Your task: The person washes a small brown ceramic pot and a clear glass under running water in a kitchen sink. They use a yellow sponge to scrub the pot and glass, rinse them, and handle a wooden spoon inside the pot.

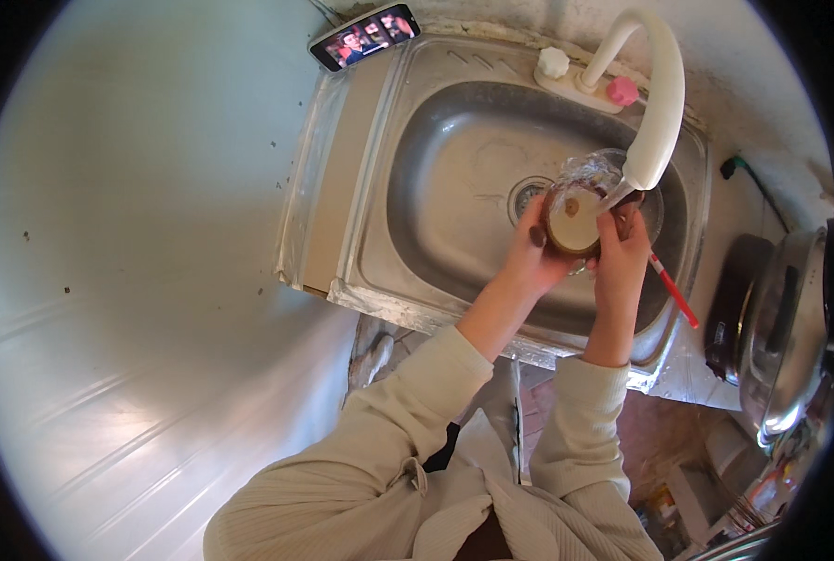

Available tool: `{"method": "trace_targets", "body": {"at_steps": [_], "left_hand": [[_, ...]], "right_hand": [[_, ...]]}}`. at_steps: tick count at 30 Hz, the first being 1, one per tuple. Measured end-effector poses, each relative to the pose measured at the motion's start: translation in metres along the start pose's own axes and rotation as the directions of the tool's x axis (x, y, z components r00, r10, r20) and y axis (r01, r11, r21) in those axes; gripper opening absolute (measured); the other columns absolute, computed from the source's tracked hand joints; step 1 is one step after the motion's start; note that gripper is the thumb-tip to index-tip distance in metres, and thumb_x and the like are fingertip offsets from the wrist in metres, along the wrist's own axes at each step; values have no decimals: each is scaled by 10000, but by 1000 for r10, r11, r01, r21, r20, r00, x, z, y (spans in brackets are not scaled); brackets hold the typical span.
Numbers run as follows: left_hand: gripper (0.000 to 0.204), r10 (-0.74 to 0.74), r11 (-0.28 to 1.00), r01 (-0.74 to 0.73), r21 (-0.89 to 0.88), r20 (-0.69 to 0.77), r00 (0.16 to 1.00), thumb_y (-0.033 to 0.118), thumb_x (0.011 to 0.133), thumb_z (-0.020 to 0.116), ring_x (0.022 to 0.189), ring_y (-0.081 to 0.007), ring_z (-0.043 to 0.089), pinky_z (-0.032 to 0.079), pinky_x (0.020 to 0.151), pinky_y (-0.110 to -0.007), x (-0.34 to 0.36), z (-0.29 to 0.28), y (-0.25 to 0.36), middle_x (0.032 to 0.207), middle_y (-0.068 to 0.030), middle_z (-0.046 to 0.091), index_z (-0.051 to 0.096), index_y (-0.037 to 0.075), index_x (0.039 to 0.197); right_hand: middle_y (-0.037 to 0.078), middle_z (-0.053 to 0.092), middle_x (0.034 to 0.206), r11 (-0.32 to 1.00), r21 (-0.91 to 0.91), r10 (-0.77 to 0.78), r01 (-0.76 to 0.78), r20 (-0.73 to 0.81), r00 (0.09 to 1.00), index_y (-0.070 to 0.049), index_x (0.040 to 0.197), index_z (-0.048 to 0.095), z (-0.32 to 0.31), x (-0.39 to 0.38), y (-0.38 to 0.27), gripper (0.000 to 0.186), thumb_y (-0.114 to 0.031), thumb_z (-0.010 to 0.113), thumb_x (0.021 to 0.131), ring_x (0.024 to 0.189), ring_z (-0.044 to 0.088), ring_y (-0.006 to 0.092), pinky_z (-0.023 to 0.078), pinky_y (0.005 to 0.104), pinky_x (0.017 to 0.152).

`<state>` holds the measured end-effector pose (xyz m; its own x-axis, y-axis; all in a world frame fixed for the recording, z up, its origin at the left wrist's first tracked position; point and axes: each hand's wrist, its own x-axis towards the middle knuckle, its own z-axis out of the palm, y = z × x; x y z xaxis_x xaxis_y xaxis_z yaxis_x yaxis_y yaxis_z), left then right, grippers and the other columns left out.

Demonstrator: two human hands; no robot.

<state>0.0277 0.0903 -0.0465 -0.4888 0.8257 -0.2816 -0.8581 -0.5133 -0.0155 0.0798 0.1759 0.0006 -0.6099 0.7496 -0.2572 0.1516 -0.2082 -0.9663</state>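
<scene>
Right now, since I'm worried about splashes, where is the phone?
In the head view, the phone is by the upper left corner of the sink, left of the white faucet.

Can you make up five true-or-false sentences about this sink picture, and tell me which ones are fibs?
1. The left hand and the right hand both hold a round brown container. True.
2. The white faucet is turned off. False: water runs from it into the container.
3. The pink knob is to the right of the white knob. True.
4. The phone lies inside the sink basin. False: it is outside the basin, near the sink's upper left corner.
5. The person's sleeves are cream-coloured. True.
</scene>
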Motion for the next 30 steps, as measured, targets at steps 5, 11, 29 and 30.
{"method": "trace_targets", "body": {"at_steps": [5,11,29,30], "left_hand": [[359,-5,998,-11,-68,-224,974,297,919,341,1050,-260,511,437,848,-452,-4,3,0,1172,-95,519,481,80,1168],[332,-18,999,16,-43,-58,998,283,910,388,1009,-233,542,465,831,-431,-9,-11,-6,1114,-92,557,509,66,1130],[296,65,817,-17,577,-63,996,109,847,538,858,-178,604,507,723,-279,24,31,-11,992,-114,602,489,-15,1112],[303,43,849,5,529,-78,996,108,849,533,868,-180,602,506,729,-279,21,30,-7,1008,-118,598,486,-18,1120]], "right_hand": [[34,589,809,1000,-17,6,-6,-10,1000,15,993,541,4,-5,-6,203,-110,563,835,509,463,39,300,183,317],[30,611,870,992,-130,11,-4,50,999,-6,1104,531,-3,-12,-10,301,-127,578,833,525,466,28,293,174,332],[40,583,968,827,544,228,-142,-93,969,-68,1098,489,-31,-27,33,243,-186,528,889,693,555,85,368,177,430],[30,588,956,816,553,241,-165,-66,968,-79,1093,499,-30,-28,35,242,-190,541,883,624,540,53,298,146,335]]}}
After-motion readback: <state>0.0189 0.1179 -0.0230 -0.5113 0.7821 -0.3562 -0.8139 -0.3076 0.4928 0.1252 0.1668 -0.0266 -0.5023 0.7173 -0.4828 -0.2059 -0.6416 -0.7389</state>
